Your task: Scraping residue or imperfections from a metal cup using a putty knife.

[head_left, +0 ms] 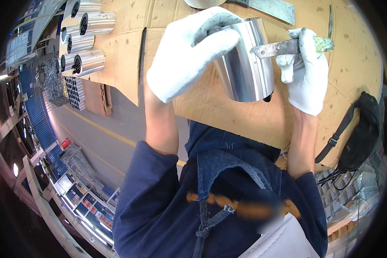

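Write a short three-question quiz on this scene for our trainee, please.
1. Which hand holds the tool?
2. True or false: the left hand, in a white glove, holds the shiny metal tube.
3. Where is the black bag? A: inside the shiny metal tube. B: to the right of the tool. C: under the left hand.

Key: 1. The right hand. 2. True. 3. B.

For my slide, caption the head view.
Gloved left hand grips a shiny metal cylinder; gloved right hand holds a flat-bladed tool.
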Action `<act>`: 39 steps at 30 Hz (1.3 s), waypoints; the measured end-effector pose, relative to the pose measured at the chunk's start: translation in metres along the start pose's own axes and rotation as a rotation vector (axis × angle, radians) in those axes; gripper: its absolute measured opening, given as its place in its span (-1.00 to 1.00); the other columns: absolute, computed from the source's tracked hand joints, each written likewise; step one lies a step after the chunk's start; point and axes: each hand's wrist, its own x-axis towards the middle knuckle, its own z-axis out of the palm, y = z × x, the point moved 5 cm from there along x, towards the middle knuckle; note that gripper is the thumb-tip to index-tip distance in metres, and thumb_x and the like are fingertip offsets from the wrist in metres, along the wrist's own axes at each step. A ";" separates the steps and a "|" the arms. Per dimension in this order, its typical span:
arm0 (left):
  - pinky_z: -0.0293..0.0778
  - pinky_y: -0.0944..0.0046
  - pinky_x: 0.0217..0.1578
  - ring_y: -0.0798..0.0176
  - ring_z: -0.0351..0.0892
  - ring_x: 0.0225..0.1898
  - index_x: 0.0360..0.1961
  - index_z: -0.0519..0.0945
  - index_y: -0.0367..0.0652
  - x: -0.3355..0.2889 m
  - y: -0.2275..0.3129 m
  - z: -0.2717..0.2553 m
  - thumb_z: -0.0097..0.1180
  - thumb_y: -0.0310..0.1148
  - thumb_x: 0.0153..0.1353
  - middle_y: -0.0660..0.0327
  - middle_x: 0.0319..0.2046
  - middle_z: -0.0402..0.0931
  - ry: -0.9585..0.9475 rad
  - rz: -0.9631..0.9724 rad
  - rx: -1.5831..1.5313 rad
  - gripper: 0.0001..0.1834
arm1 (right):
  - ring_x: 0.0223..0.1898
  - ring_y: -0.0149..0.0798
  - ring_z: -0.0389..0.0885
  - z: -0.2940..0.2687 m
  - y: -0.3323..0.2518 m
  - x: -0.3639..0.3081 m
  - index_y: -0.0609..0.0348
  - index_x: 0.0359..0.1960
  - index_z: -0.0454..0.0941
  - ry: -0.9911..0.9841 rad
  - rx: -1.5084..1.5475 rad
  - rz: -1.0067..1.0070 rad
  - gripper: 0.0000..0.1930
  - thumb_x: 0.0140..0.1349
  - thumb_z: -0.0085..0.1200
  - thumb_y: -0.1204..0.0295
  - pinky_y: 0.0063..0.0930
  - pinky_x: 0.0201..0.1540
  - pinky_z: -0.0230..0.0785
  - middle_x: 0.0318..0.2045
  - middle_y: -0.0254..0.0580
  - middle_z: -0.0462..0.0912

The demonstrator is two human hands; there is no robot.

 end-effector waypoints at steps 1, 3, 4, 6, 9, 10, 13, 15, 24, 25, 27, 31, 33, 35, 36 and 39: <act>0.38 0.44 -0.14 0.41 0.47 -0.20 -0.13 0.54 -0.31 0.000 0.000 0.000 0.13 -0.34 0.10 0.22 -0.27 0.53 -0.002 -0.006 0.001 -0.67 | -0.68 -0.49 0.43 0.000 0.001 0.000 0.33 -0.20 0.48 0.000 -0.001 0.000 -0.72 0.28 -0.04 0.31 -0.68 -0.67 0.17 -0.53 -0.17 0.57; 0.38 0.44 -0.15 0.41 0.48 -0.20 -0.13 0.54 -0.31 -0.001 0.001 -0.001 0.13 -0.35 0.10 0.22 -0.27 0.53 -0.002 -0.014 0.009 -0.67 | -0.67 -0.49 0.44 -0.001 0.002 0.001 0.34 -0.22 0.49 0.027 -0.006 -0.024 -0.73 0.28 -0.04 0.31 -0.68 -0.67 0.18 -0.53 -0.18 0.57; 0.38 0.44 -0.15 0.41 0.48 -0.20 -0.12 0.54 -0.31 -0.001 0.002 -0.001 0.14 -0.34 0.10 0.22 -0.27 0.53 -0.003 -0.009 0.022 -0.66 | -0.67 -0.49 0.44 -0.001 0.002 0.001 0.34 -0.22 0.49 0.026 -0.004 -0.023 -0.73 0.28 -0.04 0.31 -0.68 -0.67 0.18 -0.53 -0.18 0.57; 0.39 0.43 -0.15 0.40 0.48 -0.20 -0.12 0.54 -0.31 -0.001 0.001 -0.001 0.14 -0.34 0.10 0.22 -0.26 0.53 -0.007 -0.002 0.028 -0.66 | -0.65 -0.49 0.46 0.000 -0.001 0.000 0.33 -0.21 0.49 0.002 -0.042 -0.028 -0.73 0.28 -0.05 0.32 -0.68 -0.66 0.19 -0.52 -0.18 0.57; 0.39 0.43 -0.15 0.40 0.48 -0.20 -0.12 0.53 -0.31 -0.001 0.002 -0.001 0.15 -0.33 0.10 0.21 -0.27 0.53 -0.003 0.025 0.051 -0.65 | -0.66 -0.49 0.47 0.000 -0.002 0.000 0.32 -0.21 0.49 -0.051 -0.031 -0.004 -0.74 0.28 -0.04 0.32 -0.68 -0.67 0.19 -0.53 -0.17 0.57; 0.39 0.43 -0.15 0.40 0.48 -0.20 -0.12 0.53 -0.30 -0.001 0.003 -0.001 0.15 -0.32 0.10 0.21 -0.27 0.53 -0.009 0.020 0.056 -0.65 | -0.66 -0.49 0.47 0.000 -0.003 0.000 0.32 -0.21 0.49 -0.052 -0.030 -0.004 -0.74 0.28 -0.04 0.32 -0.68 -0.67 0.19 -0.53 -0.17 0.57; 0.39 0.43 -0.15 0.40 0.48 -0.20 -0.12 0.53 -0.30 -0.002 0.003 0.000 0.15 -0.32 0.10 0.21 -0.27 0.53 -0.002 0.005 0.039 -0.65 | -0.70 -0.49 0.45 0.002 -0.004 -0.001 0.31 -0.22 0.49 -0.055 -0.003 -0.006 -0.75 0.27 -0.03 0.32 -0.70 -0.69 0.18 -0.55 -0.17 0.57; 0.39 0.44 -0.15 0.40 0.48 -0.20 -0.12 0.53 -0.30 -0.002 0.002 0.000 0.15 -0.32 0.10 0.21 -0.27 0.53 0.013 -0.005 0.020 -0.65 | -0.73 -0.49 0.43 0.001 -0.002 0.001 0.30 -0.23 0.49 0.081 -0.018 -0.026 -0.75 0.27 -0.03 0.32 -0.71 -0.71 0.16 -0.59 -0.17 0.56; 0.37 0.42 -0.18 0.40 0.47 -0.25 -0.11 0.53 -0.33 0.000 0.010 0.001 0.15 -0.35 0.08 0.23 -0.29 0.53 -0.092 0.047 0.002 -0.64 | -0.67 -0.52 0.39 -0.021 -0.006 0.000 0.30 -0.18 0.47 0.067 0.069 -0.025 -0.71 0.30 -0.08 0.28 -0.72 -0.72 0.07 -0.55 -0.23 0.54; 0.35 0.42 -0.18 0.40 0.46 -0.26 -0.13 0.52 -0.35 0.000 0.010 0.000 0.14 -0.36 0.08 0.23 -0.29 0.52 -0.091 0.034 -0.007 -0.65 | -0.67 -0.52 0.39 -0.024 -0.006 0.000 0.30 -0.18 0.47 0.071 0.072 -0.025 -0.71 0.30 -0.08 0.28 -0.72 -0.72 0.07 -0.55 -0.23 0.54; 0.33 0.42 -0.18 0.39 0.45 -0.27 -0.15 0.52 -0.37 0.000 0.007 -0.001 0.12 -0.38 0.07 0.22 -0.29 0.51 -0.101 0.019 -0.015 -0.66 | -0.70 -0.54 0.33 -0.031 -0.007 -0.003 0.28 -0.18 0.47 0.059 0.124 -0.015 -0.71 0.31 -0.09 0.27 -0.72 -0.71 0.01 -0.60 -0.28 0.49; 0.36 0.45 -0.24 0.44 0.43 -0.30 -0.18 0.53 -0.30 0.002 -0.010 -0.009 0.11 -0.35 0.12 0.24 -0.35 0.52 -0.103 0.050 -0.137 -0.72 | -0.69 -0.54 0.28 -0.039 -0.004 -0.008 0.30 -0.13 0.45 -0.007 0.141 -0.052 -0.70 0.33 -0.14 0.28 -0.72 -0.65 0.04 -0.56 -0.26 0.48; 0.35 0.46 -0.23 0.44 0.43 -0.30 -0.18 0.53 -0.31 0.003 -0.016 -0.012 0.13 -0.35 0.09 0.25 -0.34 0.51 -0.084 0.014 -0.193 -0.70 | -0.68 -0.53 0.29 -0.039 -0.001 -0.011 0.31 -0.11 0.44 0.018 0.201 -0.056 -0.69 0.34 -0.16 0.28 -0.72 -0.64 0.06 -0.53 -0.22 0.50; 0.35 0.46 -0.23 0.44 0.42 -0.30 -0.19 0.54 -0.31 0.004 -0.018 -0.012 0.14 -0.34 0.09 0.26 -0.34 0.51 -0.079 0.023 -0.185 -0.70 | -0.66 -0.51 0.31 -0.038 -0.001 -0.014 0.32 -0.09 0.42 0.039 0.261 -0.059 -0.68 0.35 -0.18 0.28 -0.72 -0.62 0.08 -0.50 -0.18 0.51; 0.35 0.47 -0.23 0.44 0.42 -0.30 -0.19 0.54 -0.30 0.004 -0.017 -0.012 0.14 -0.34 0.08 0.27 -0.34 0.50 -0.068 0.032 -0.178 -0.70 | -0.64 -0.50 0.34 -0.038 -0.002 -0.015 0.32 -0.06 0.40 0.060 0.272 -0.041 -0.67 0.35 -0.19 0.29 -0.73 -0.62 0.11 -0.46 -0.11 0.53; 0.35 0.46 -0.23 0.43 0.43 -0.30 -0.20 0.55 -0.31 0.005 -0.015 -0.011 0.14 -0.35 0.08 0.26 -0.34 0.51 -0.030 0.046 -0.164 -0.71 | -0.61 -0.50 0.29 -0.032 -0.001 -0.020 0.29 -0.02 0.38 0.057 0.228 -0.002 -0.66 0.36 -0.21 0.27 -0.73 -0.60 0.10 -0.42 -0.11 0.50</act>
